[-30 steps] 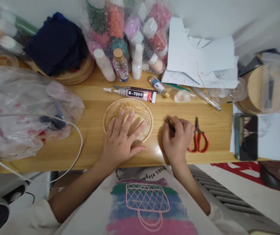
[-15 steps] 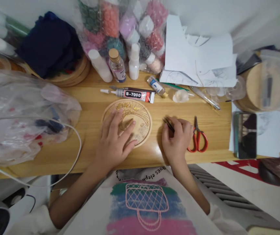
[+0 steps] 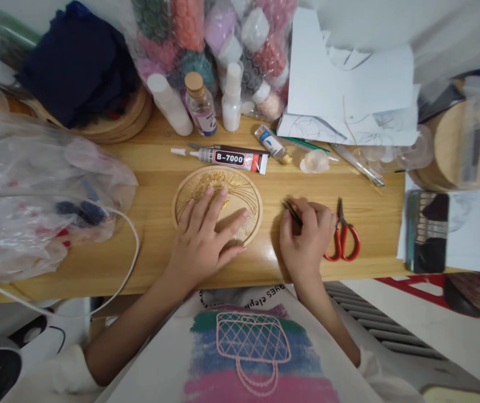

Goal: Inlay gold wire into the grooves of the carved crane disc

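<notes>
Spreading its fingers over the wooden disc, your L grip hides the lower-L part of it; disc lies approx. 1 o'clock from that palm, w/ gold lines showing beyond the fingertips. Your R grip, btwn 3 & 4 o'clock from the disc & apart from it, pinches dark tweezers, tips toward 11. Red-handled scissors lie just beside the R grip at 3 o'clock. B-7000 glue tube sits close past the disc's rim at 12; small vial btwn 1 & 2. Farther off on the bench: three bottles at 11–12, white paper past the vial, phone at 3, plastic bag at 9.
</notes>
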Demonstrator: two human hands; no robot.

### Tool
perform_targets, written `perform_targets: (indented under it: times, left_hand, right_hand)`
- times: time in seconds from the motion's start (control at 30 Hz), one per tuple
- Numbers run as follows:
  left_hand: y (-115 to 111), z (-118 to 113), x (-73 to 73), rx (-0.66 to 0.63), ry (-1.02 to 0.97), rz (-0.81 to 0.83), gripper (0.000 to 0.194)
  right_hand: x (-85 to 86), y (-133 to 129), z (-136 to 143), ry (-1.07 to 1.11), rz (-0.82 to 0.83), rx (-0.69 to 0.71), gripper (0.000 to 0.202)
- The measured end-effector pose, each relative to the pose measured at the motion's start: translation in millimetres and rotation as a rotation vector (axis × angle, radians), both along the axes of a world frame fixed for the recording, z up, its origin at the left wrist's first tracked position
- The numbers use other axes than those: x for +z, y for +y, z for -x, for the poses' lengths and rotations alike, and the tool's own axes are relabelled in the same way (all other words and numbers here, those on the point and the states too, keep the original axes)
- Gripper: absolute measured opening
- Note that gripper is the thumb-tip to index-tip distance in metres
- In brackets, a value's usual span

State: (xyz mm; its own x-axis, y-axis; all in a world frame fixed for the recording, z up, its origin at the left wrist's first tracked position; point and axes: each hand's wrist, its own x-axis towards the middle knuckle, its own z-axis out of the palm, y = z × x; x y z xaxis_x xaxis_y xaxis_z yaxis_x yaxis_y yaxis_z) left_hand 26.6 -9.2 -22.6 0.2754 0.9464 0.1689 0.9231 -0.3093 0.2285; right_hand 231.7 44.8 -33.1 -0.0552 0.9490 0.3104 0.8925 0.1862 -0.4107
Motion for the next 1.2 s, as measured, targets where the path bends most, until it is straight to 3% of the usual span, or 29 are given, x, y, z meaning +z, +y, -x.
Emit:
perform_targets:
  times: [0.6, 0.97, 1.2]
  left_hand:
    - [3, 0, 6.3, -0.019, 0.034, 0.064, 0.063]
    - [2, 1, 4.5, -0.01, -0.023, 0.08, 0.06]
    - [3, 5, 11.3, -0.041, -0.073, 0.086, 0.062]
  right_hand:
    - [0.9, 0, 0, 0.023, 0.022, -0.001, 0.023]
    - [1.6, 0, 0, 0.039, 0.03, 0.001, 0.023]
    - [1.9, 0, 1, 0.039, 0.04, -0.012, 0.023]
